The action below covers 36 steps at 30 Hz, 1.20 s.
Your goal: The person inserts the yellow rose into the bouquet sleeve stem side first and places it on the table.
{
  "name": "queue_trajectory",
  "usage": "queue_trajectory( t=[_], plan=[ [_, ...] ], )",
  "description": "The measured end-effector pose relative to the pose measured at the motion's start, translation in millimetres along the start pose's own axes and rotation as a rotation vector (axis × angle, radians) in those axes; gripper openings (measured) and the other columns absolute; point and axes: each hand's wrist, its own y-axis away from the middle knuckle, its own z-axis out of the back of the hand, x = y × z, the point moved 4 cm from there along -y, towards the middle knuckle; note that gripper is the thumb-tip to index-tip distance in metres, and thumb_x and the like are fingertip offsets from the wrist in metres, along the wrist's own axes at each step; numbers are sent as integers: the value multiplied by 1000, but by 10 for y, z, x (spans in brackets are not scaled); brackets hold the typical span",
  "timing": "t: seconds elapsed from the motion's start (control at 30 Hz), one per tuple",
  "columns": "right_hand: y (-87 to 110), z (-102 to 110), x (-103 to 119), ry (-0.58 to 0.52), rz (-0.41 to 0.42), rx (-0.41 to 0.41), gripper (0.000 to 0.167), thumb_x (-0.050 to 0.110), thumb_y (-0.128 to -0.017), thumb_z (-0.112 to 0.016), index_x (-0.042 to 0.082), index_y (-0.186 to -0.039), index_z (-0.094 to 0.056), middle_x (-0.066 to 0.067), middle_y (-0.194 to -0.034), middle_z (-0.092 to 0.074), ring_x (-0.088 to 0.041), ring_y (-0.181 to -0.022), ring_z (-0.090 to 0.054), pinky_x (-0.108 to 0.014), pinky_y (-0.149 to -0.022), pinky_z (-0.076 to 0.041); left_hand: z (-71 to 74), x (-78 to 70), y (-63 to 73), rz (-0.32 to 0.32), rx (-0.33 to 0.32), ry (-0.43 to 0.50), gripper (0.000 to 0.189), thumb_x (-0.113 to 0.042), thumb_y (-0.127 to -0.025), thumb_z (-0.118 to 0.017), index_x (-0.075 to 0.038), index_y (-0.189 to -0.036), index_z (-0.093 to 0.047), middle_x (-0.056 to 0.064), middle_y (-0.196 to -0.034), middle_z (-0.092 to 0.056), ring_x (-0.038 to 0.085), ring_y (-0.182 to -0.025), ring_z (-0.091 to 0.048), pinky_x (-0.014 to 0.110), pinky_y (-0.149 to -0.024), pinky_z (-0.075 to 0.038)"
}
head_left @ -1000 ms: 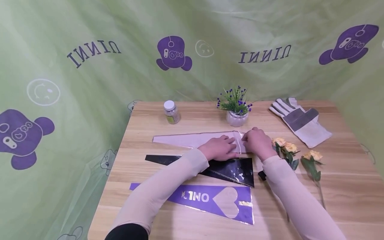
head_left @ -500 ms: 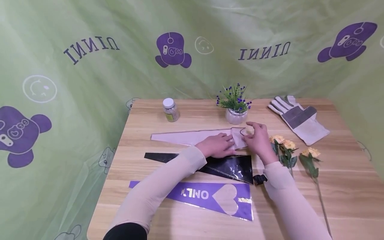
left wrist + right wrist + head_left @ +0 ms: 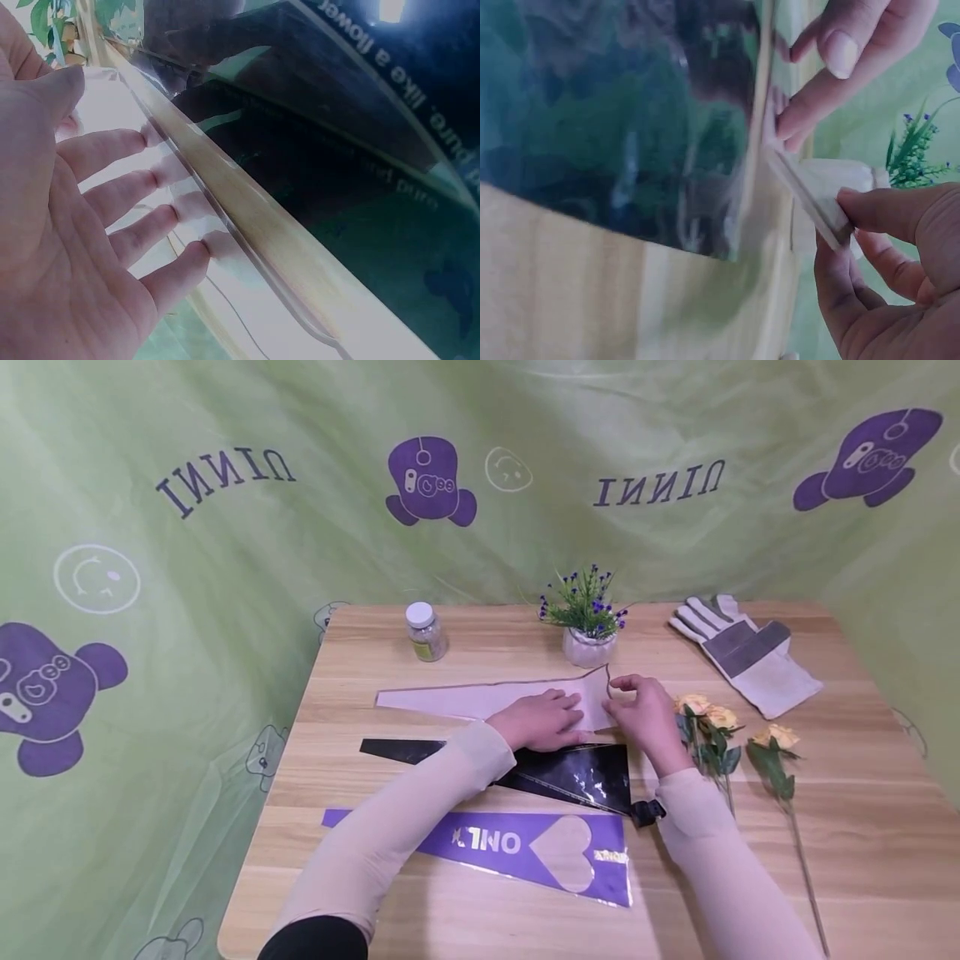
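A pale pinkish, dark-edged tapered flower sleeve (image 3: 450, 700) lies across the table, narrow end left. My left hand (image 3: 538, 720) rests on it near the wide end, fingers extended; the left wrist view shows the fingertips touching its surface. At the wide end my right hand (image 3: 645, 714) pinches the sleeve's edge (image 3: 814, 199) between thumb and fingers, and the edge is raised from the table, its far corner pointing up. Nearer lies a glossy black sleeve (image 3: 592, 768), partly under my left arm. A purple sleeve (image 3: 551, 852) with a heart shape lies closest.
Behind the hands stand a white-capped bottle (image 3: 426, 635) and a potted plant (image 3: 588, 647). A work glove (image 3: 772, 677) lies at the back right. Yellow roses (image 3: 693, 704) and a separate rose (image 3: 780, 737) lie right of my hand, with a small black bunched item (image 3: 647, 812) nearby.
The wide end of the pale sleeve, which looked folded over half a second ago, now shows a raised far corner. My right hand has shifted slightly; the left stays in place.
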Motion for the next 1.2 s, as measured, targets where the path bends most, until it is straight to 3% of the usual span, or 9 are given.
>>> queue_trajectory(
  t=[0.23,0.53,0.67,0.77,0.97,1.07,1.2],
  plan=[
    [7,-13,-24,-11,11,-23,35,9,-92,-72,-2,-123,-59,-22,-100,-72,-36,-86,-71,-50,-77,-51,12,8,18,-3,2,-3,61,-55,-107,-34,-20,-155,-44,6,-165,-26,29,-150,-23,36,-118,-23],
    [-7,-13,-6,25,88,-44,24,8,-92,-73,2,-113,-66,-17,-90,-74,-31,-78,-71,-45,-68,-51,28,2,23,0,-4,5,62,-55,-107,-36,-18,-156,-42,6,-165,-26,29,-150,-23,36,-118,-23],
    [2,-3,10,48,110,-43,17,16,-95,-70,2,-104,-71,-14,-89,-73,-28,-76,-69,-42,-68,-48,30,-21,8,26,-13,13,64,-55,-106,-38,-20,-160,-32,5,-164,-28,27,-149,-26,38,-117,-26],
    [23,9,24,52,105,-37,21,21,-97,-67,0,-101,-72,-15,-92,-72,-29,-77,-68,-43,-69,-48,37,-57,-29,59,-38,0,67,-58,-105,-38,-26,-162,-25,3,-160,-35,26,-144,-32,44,-113,-31],
    [38,-25,54,118,131,11,26,17,-101,-55,-1,-106,-74,-17,-97,-72,-34,-85,-65,-50,-76,-49,7,-104,-109,117,-79,-62,59,-61,-104,-36,-34,-156,-40,5,-145,-43,26,-128,-41,45,-100,-41],
    [34,-63,67,140,162,42,28,12,-99,-51,0,-109,-75,-15,-79,-67,-32,-71,-60,-47,-68,-46,18,-78,-145,159,-122,35,49,-54,-106,-38,-34,-148,-53,4,-140,-47,25,-125,-42,42,-94,-45],
    [37,-88,69,152,206,46,31,6,-90,-53,-1,-110,-75,-11,-74,-64,-25,-59,-50,-40,-60,-41,99,27,-205,230,-255,348,34,-40,-106,-50,-29,-128,-72,-5,-126,-64,21,-115,-52,36,-91,-44]
  ],
)
